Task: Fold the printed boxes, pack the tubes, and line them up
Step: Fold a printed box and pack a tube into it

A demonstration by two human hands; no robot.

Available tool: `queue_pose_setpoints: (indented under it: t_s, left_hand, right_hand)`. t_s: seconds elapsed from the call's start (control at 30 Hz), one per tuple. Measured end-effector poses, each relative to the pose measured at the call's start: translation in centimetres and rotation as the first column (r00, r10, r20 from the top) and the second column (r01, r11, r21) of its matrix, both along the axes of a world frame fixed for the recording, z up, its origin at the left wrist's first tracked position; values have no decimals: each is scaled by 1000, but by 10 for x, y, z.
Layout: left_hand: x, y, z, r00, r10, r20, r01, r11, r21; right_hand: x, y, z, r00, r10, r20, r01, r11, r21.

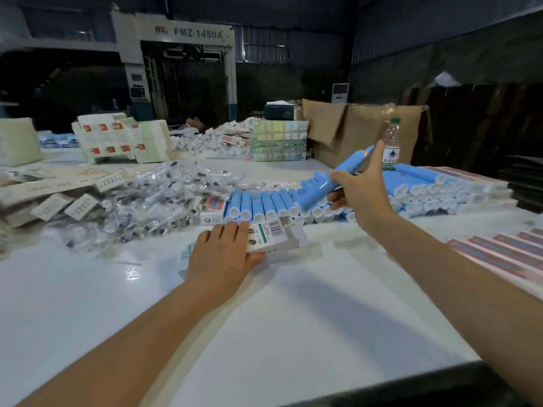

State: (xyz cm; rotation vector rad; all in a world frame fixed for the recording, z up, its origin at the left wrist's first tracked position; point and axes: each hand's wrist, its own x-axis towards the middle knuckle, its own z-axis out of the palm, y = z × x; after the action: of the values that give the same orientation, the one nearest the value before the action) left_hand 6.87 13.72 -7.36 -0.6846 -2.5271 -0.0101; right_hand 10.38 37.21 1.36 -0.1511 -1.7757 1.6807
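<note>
The packing step is judged to be in hand: one blue tube (332, 179) is held clear above the stock, and an erected printed box (271, 235) is steadied on the white tabletop (264, 318).

Right hand (363, 195): the grip is closed round the tube near its middle, thumb raised along the far side, fingers curled beneath. The tube is held tilted, its far end higher, just above the stacked row of blue tubes (264, 205), which lies behind the box and runs off to the right.

Left hand (223, 254): the grip is laid over the near-left part of the box, fingers bent over its top and the thumb against its near edge. The box lies flat on the tabletop, its barcoded panel upward and its open end, flaps spread, turned toward the right. Whether the far-left end is closed cannot be told, as it is covered by the hand.

Next move, as judged: the tube must be brought down and levelled with the box's open end, then slid in lengthwise while the box is kept from shifting. The loose flaps would need to be kept clear of the tube's leading end.

Noted nearby: a heap of small clear-wrapped items (141, 198) to the left, flat printed sheets (505, 254) at the right edge, a water bottle (392, 142) and a cardboard carton (358, 127) beyond.
</note>
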Motion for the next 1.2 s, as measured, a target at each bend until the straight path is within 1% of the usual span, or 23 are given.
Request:
queue_pose_setpoints:
  t_s: [0.1,0.2,0.3,0.37,0.4,0.47,0.5,0.53,0.63,0.73,0.8,0.9,1.0,1.07,1.13,1.17,1.2]
  left_hand:
    - [4,-4,-2,1000,25,-16,-25,1000,15]
    - [8,-7,-3,998,52,-21,-52,998,23]
    - [8,-9,-3,997,74,-36,-73,996,41]
    - [9,-7,-2,996,80,-45,-78,995,56]
    - [10,-5,-2,996,75,-45,-72,995,64]
    - [9,-2,-2,997,61,-36,-58,995,80]
    - [9,-2,-2,998,60,-35,-57,995,83]
    - [9,-2,-2,997,62,-36,-59,995,86]
    - [8,-7,-1,997,61,-37,-57,993,107]
    - [9,-5,-1,999,47,-21,-45,994,95]
    - [9,-5,-1,1000,31,-1,-31,996,85]
    - [10,-5,-2,1000,-3,24,1,997,82]
    - [11,-5,-3,999,-36,39,34,997,66]
    - [11,-4,-3,998,-53,39,51,997,54]
    - [11,-3,-2,997,-61,50,60,998,22]
    - [12,-2,-1,997,-60,55,60,998,3]
    - [12,-2,0,996,-63,58,63,998,-6]
  right_hand:
    - [7,-26,-34,999,33,34,-27,985,-171]
    - [7,-37,-52,1000,-19,23,24,971,-238]
    - [9,-43,-56,998,-54,21,58,959,-276]
    - [12,-49,-61,997,-47,54,60,962,-266]
    - [13,-53,-65,997,-33,76,48,977,-209]
    - [16,-63,-70,986,-8,167,8,1000,-3]
    - [16,-67,-73,979,5,204,-20,997,71]
    - [15,-69,-75,975,14,222,-35,995,89]
    - [11,-68,-77,978,19,207,-32,998,59]
    - [8,-59,-80,974,12,225,-4,999,-34]
    - [8,-54,-79,965,-11,263,34,996,-83]
    - [6,-51,-75,950,-63,307,92,993,-79]
    - [-5,-52,-60,966,-85,246,89,996,-6]
    - [-19,-60,-44,976,-86,200,68,993,94]
    - [-38,-75,-29,983,-78,168,37,971,234]
    - [-49,-85,-22,985,-61,159,4,941,337]
    - [-62,-97,-17,986,-33,164,-46,890,454]
